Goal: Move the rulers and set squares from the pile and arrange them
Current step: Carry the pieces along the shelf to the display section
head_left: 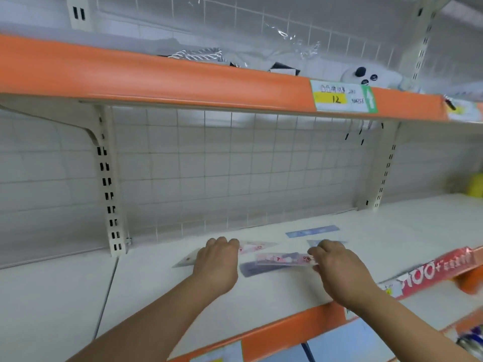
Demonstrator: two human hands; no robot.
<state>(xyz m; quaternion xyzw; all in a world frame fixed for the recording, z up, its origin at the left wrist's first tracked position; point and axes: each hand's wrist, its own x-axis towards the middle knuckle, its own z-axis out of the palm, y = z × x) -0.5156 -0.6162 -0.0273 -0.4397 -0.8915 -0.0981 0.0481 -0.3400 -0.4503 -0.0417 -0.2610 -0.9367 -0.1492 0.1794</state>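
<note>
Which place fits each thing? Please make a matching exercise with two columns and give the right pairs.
Things:
1. blue ruler
2. pink ruler
3. price tag
4. left hand

Places:
A. on the upper shelf's orange edge
B. at the right hand's fingertips
C. alone, nearest the wire grid
D. over a clear set square

Pairs: 1-C, 2-B, 3-A, 4-D

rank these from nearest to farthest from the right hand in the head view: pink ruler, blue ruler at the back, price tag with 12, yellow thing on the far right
1. pink ruler: touching the right hand at its fingertips, to its left.
2. blue ruler: flat on the shelf, just behind the hand.
3. yellow thing: far right edge, at the back of the shelf.
4. price tag: up on the orange rail of the shelf above.
</note>
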